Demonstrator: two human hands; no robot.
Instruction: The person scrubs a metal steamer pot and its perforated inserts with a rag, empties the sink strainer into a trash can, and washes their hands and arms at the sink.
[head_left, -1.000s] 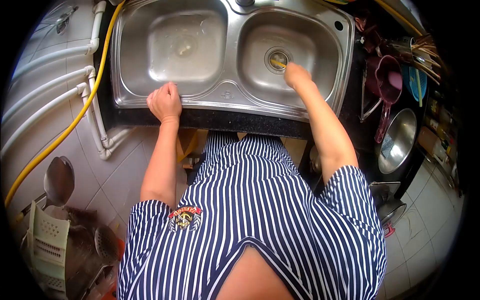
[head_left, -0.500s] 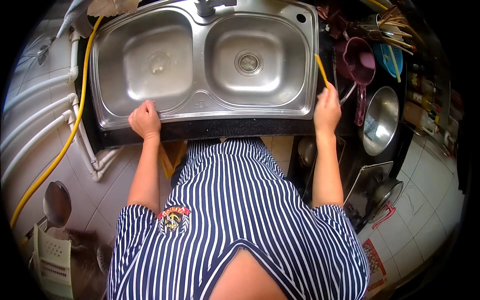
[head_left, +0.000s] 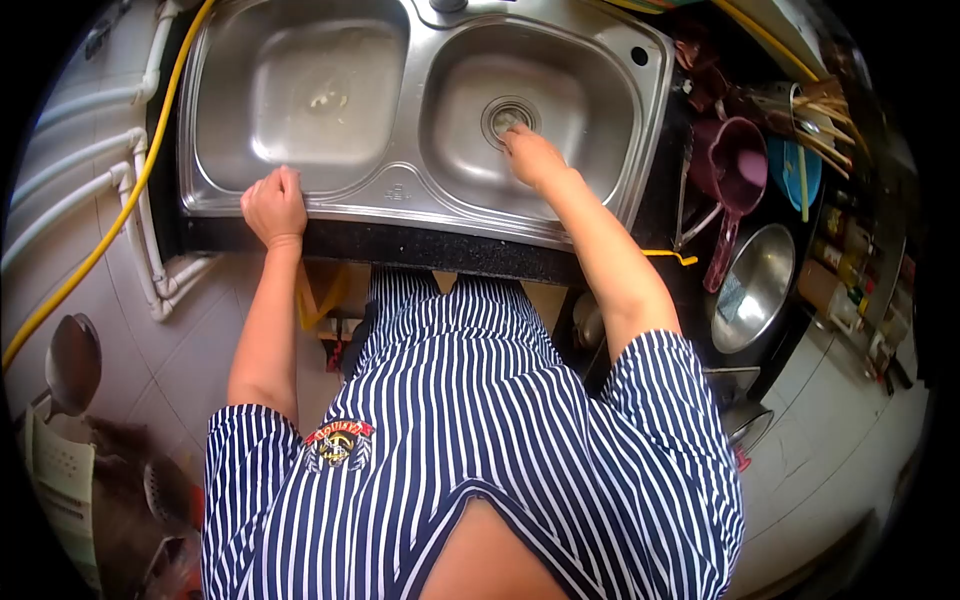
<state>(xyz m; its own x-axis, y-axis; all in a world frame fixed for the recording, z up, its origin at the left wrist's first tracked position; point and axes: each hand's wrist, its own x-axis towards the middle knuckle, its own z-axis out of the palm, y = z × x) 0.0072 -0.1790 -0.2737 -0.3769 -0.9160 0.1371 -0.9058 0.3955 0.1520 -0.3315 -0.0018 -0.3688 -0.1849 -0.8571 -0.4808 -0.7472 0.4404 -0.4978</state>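
My right hand [head_left: 535, 158] reaches down into the right basin [head_left: 590, 130] of the steel sink. Its fingers are drawn together at the sink strainer [head_left: 503, 117] in the drain, and the fingertips cover part of it. On the sink's front left edge rests my left hand [head_left: 273, 206], curled into a fist with nothing visible in it. Small pale bits lie near the middle of the left basin [head_left: 360, 130]. A thin yellow tool [head_left: 672, 255] with a bent end lies on the dark counter edge, partly behind my right forearm.
Right of the sink are a purple dipper [head_left: 722, 165], a blue basket [head_left: 790, 170], a steel bowl [head_left: 755, 290] and a holder with chopsticks [head_left: 815, 115]. A yellow hose [head_left: 140, 200] and white pipes [head_left: 125, 235] run down the left wall.
My right hand has let go of the thin yellow tool at the counter and moved left into the right basin, down to the drain. My left fist stays on the sink's front edge.
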